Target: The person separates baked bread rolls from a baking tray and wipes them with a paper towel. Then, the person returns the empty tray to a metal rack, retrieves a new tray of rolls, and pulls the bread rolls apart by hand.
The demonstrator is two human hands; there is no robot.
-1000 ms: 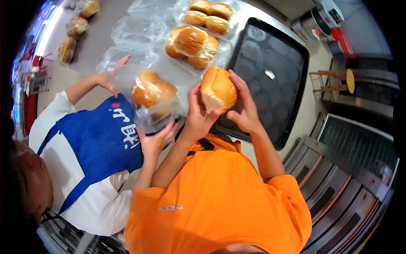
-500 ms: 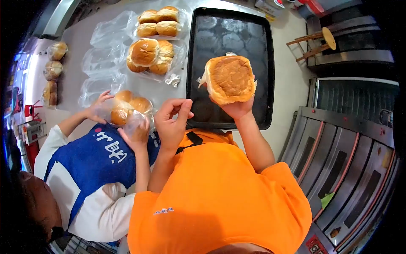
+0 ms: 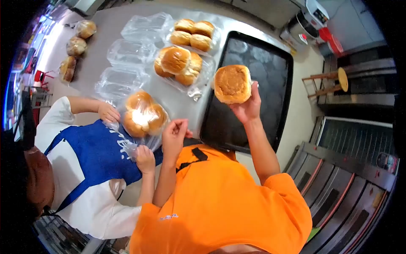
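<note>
My right hand (image 3: 249, 106) holds a bread bun (image 3: 232, 84) from below and its right side, above the black baking tray (image 3: 246, 139). The bun's flat brown face is turned up to me. My left hand (image 3: 174, 134) is closed near the tray's lower left corner, fingers curled in and nothing visible in them. Left of the tray, a single bun (image 3: 175, 59) sits on top of other buns (image 3: 189, 75) in an open clear plastic bag. A crumpled white scrap (image 3: 195, 94) lies by that bag.
At my left, a co-worker in a blue apron (image 3: 95, 154) holds a clear bag of buns (image 3: 144, 115) with both hands. Empty clear plastic containers (image 3: 122, 82) line the metal table (image 3: 101, 38). More bagged buns (image 3: 192, 34) stand at the back and wrapped buns (image 3: 76, 46) far left.
The view has shifted, so the table sits lower and further right. The bun in my right hand is turned slightly. The co-worker's bag of buns now stands upright, gripped near its opening.
</note>
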